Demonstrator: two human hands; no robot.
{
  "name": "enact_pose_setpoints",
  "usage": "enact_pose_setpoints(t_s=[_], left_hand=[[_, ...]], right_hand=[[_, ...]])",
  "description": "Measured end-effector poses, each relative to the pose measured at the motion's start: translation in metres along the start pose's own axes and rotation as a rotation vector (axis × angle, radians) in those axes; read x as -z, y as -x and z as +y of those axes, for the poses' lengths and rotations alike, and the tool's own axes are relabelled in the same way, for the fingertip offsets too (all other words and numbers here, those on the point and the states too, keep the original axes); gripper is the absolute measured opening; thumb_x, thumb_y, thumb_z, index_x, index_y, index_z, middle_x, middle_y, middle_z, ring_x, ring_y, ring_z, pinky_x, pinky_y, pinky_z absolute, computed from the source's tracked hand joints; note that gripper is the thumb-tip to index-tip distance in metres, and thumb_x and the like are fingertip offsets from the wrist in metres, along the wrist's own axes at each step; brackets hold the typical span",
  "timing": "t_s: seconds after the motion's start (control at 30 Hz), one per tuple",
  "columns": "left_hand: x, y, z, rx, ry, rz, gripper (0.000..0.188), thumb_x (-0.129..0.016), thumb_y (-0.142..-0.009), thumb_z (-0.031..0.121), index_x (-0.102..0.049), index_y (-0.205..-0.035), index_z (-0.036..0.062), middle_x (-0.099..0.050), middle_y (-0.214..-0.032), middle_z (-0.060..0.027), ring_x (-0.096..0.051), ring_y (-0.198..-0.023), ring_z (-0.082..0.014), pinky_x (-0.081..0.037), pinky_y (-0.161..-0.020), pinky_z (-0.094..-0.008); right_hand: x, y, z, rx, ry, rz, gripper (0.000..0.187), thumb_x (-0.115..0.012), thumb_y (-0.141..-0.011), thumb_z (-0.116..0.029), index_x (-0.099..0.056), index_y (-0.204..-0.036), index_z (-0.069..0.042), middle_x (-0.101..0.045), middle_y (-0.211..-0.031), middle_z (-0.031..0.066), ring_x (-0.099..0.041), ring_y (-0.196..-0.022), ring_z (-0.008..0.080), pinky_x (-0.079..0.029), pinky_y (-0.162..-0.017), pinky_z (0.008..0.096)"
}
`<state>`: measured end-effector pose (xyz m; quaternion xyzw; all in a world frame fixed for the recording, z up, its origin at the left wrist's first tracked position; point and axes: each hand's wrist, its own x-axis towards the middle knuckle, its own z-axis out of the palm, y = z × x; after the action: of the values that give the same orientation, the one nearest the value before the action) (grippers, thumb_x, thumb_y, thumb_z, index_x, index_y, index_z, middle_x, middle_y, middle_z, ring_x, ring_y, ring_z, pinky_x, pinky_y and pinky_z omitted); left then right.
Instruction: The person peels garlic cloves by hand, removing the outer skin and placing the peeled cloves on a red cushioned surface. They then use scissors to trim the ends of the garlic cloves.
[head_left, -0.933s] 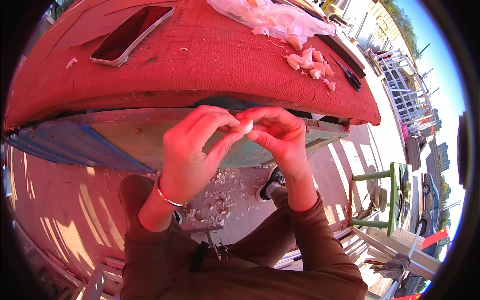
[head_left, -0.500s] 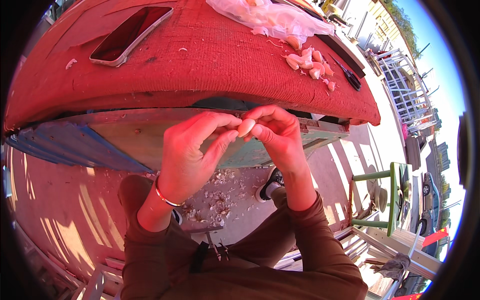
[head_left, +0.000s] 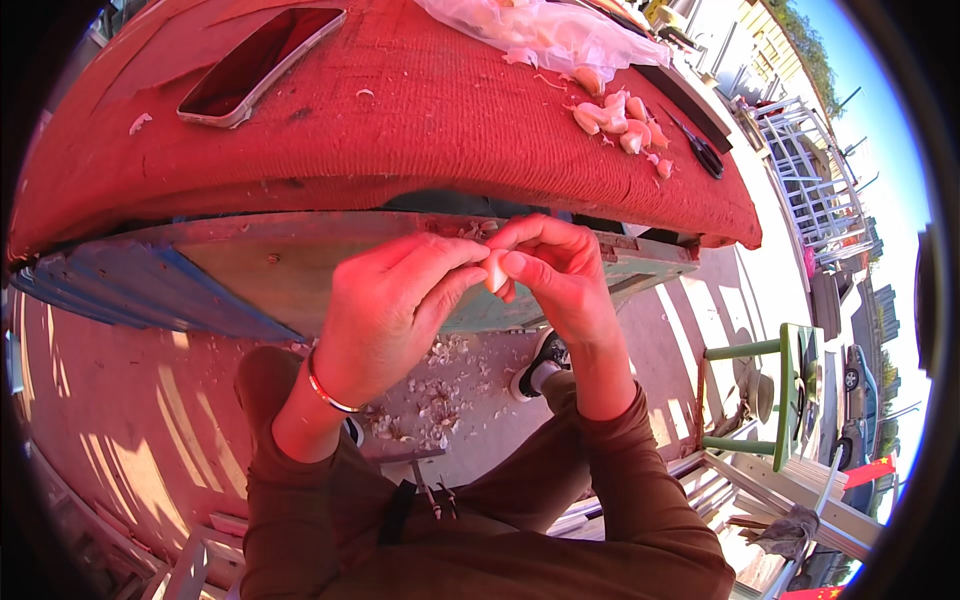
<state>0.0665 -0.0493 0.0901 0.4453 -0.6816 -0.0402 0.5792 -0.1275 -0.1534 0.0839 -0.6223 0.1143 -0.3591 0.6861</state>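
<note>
A pale garlic clove [head_left: 495,270] is pinched between my two hands, just in front of the table's near edge. My right hand [head_left: 556,265] grips it with thumb and bent fingers. From the other side, the thumb and fingertips of my left hand [head_left: 395,295] close on the clove's end; a bracelet circles that wrist. Beyond my right hand, several garlic cloves [head_left: 622,120] lie in a small pile on the red cloth [head_left: 400,120]. Behind them is a thin whitish plastic bag [head_left: 560,40] with more garlic showing in it.
A phone [head_left: 255,70] lies at the table's left. Dark-handled scissors [head_left: 700,152] rest right of the cloves. Garlic skins [head_left: 430,405] litter the ground between my feet. To the right stand a green-framed stool [head_left: 785,395] and wooden slats [head_left: 780,500].
The clove has turned more upright in my fingers and sits partly behind them. My left fingers have moved slightly right and closed in nearer to my right hand.
</note>
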Motion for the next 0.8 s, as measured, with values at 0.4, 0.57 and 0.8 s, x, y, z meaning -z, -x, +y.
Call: enact_pose_setpoints(t_s=[0.4,0.57,0.8], left_hand=[[0.0039,-0.0004,-0.0052,-0.027,0.038,-0.038,0.015,-0.079,-0.087,-0.005,-0.075,-0.101,0.0005,-0.078,-0.091,-0.0102,-0.077,-0.078,-0.0214,-0.06,-0.07,-0.0293],[0.0066,0.0008,-0.0045,0.012,0.033,-0.064,0.015,-0.081,-0.087,-0.003,-0.076,-0.101,0.0014,-0.078,-0.092,-0.0099,-0.078,-0.079,-0.0219,-0.06,-0.071,-0.0296],[0.0076,0.0001,-0.0056,0.014,0.054,-0.077,0.016,-0.081,-0.087,-0.002,-0.076,-0.101,0.0019,-0.078,-0.092,-0.0099,-0.078,-0.079,-0.0216,-0.06,-0.07,-0.0297]], right_hand=[[-0.0029,0.0002,-0.0027,-0.081,-0.041,-0.014,0.012,-0.075,-0.099,-0.006,-0.075,-0.107,0.002,-0.077,-0.094,0.0078,-0.071,-0.081,0.0114,-0.057,-0.073,0.0262],[-0.0035,0.0006,-0.0033,-0.081,0.0,-0.016,0.011,-0.075,-0.099,-0.007,-0.075,-0.107,0.001,-0.078,-0.094,0.0074,-0.071,-0.08,0.0108,-0.057,-0.073,0.026],[-0.0028,0.0005,-0.0025,-0.083,-0.003,-0.018,0.011,-0.076,-0.099,-0.007,-0.075,-0.107,0.0,-0.078,-0.093,0.0073,-0.071,-0.08,0.0106,-0.057,-0.072,0.026]])
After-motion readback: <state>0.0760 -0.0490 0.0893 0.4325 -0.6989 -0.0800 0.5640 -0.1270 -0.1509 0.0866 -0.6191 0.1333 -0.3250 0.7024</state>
